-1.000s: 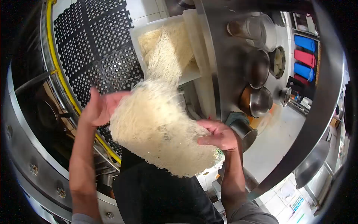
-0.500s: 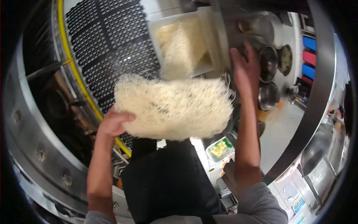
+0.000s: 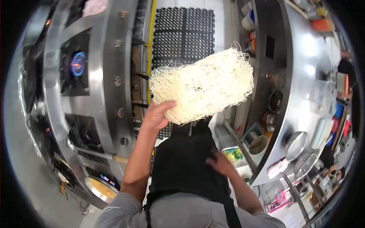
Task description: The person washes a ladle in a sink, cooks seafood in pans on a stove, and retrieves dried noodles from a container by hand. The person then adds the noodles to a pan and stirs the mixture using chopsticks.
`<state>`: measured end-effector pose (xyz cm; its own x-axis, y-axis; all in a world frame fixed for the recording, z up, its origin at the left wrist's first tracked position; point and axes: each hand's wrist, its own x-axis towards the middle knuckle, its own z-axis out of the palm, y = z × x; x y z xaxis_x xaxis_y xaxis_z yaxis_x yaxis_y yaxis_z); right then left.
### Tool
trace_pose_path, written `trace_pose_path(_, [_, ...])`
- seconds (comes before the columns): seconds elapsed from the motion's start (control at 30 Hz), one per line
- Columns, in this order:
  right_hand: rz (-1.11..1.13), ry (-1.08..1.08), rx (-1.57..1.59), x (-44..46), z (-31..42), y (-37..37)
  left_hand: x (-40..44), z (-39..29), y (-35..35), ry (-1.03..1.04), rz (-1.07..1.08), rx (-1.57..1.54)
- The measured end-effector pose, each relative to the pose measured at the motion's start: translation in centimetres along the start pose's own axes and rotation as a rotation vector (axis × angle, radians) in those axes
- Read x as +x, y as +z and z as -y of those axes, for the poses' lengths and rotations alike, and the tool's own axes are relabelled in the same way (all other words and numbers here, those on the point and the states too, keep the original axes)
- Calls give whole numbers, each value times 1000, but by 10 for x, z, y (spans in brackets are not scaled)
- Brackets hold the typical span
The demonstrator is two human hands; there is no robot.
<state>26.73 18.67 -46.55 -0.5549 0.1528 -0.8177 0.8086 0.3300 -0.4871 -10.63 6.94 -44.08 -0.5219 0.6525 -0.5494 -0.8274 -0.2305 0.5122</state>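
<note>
My left hand [image 3: 156,115] grips the near left corner of a big block of dried rice vermicelli [image 3: 207,85], thumb on top and fingers hidden underneath. The pale slab is held in front of me over the floor, its far right end raised towards the counter, with loose strands sticking out along the edges. My right hand [image 3: 220,162] is beside the black apron [image 3: 182,159], empty, its fingers apart and a little blurred. Close to it, a container of yellow and green chopped food [image 3: 234,155] sits low on the right.
On the left runs a steel stove [image 3: 100,68] with a lit blue burner [image 3: 78,64] and a pan of yellowish liquid [image 3: 100,188]. A steel counter [image 3: 283,114] on the right has metal pots [image 3: 275,100] on its lower shelf. A black rubber mat [image 3: 184,32] covers the floor ahead.
My right hand has come back from the shelf on the right to beside my apron. The view has turned and risen; the vermicelli remains in my left hand, and the noodle box is out of sight.
</note>
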Motion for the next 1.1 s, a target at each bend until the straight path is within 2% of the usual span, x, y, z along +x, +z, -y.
trace_pose_path(0.03, [161, -8, -368, -35, -2, 27, -23, -14, 7, 45, 21, -11])
trace_pose_path(0.13, [571, 72, -298, -55, 70, -47, -92, -42, 16, 170, 1, 36])
trace_pose_path(0.2, [300, -88, -102, -79, 120, -72, -150, -62, 17, 242, 17, -3])
trace_pose_path(0.27, [59, -501, -201, -99, 150, -82, -204, -69, 18, 317, 30, -84])
trace_pose_path(0.37, [-18, -663, -143, -134, 196, -89, -276, -61, 39, 408, -67, -137])
trace_pose_path(0.47, [137, -643, -190, -181, 246, -89, -345, -43, 40, 454, -123, -206])
trace_pose_path(0.53, [155, -812, -293, -200, 253, -81, -384, -30, 50, 545, -120, -228])
trace_pose_path(0.57, [214, -850, -313, -192, 241, -131, -360, -14, 90, 576, -147, -223])
trace_pose_path(0.63, [350, -941, -358, -220, 253, -145, -390, -5, 111, 619, -197, -238])
trace_pose_path(0.73, [666, -1048, -275, -235, 280, -183, -393, 7, 136, 672, -242, -272])
trace_pose_path(0.9, [1376, -1202, -80, -249, 321, -207, -399, 26, 152, 711, -333, -374])
trace_pose_path(1.0, [1556, -1200, -203, -253, 337, -214, -395, 37, 148, 701, -386, -440])
trace_pose_path(1.1, [1657, -1115, -319, -223, 342, -257, -402, 48, 166, 737, -459, -474])
